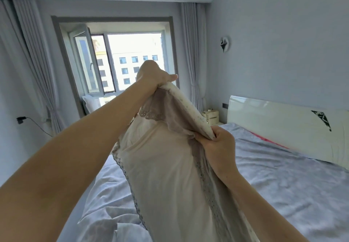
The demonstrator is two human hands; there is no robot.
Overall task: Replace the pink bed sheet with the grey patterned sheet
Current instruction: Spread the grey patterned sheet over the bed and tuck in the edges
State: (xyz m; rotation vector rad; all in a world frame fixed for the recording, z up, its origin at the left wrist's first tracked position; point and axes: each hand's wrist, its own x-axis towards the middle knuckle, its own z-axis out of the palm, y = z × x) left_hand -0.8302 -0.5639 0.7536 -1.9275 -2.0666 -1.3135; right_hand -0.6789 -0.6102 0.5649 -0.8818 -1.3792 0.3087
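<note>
Grey patterned sheet (283,181) covers the mattress below both hands, rumpled at 7 o'clock and smoother toward 4. Its far edge meets the headboard (273,120), where a strip of what may be the pink sheet (268,139) shows at 3 o'clock. Open floor lies at 9 o'clock. The left hand (151,75) near 12 o'clock and the right hand (217,143) lower down both clutch a lace-edged pillow (162,175).

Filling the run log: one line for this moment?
left hand: grips pillow top | right hand: pinches pillowcase edge | grey sheet: spread, wrinkled
</note>
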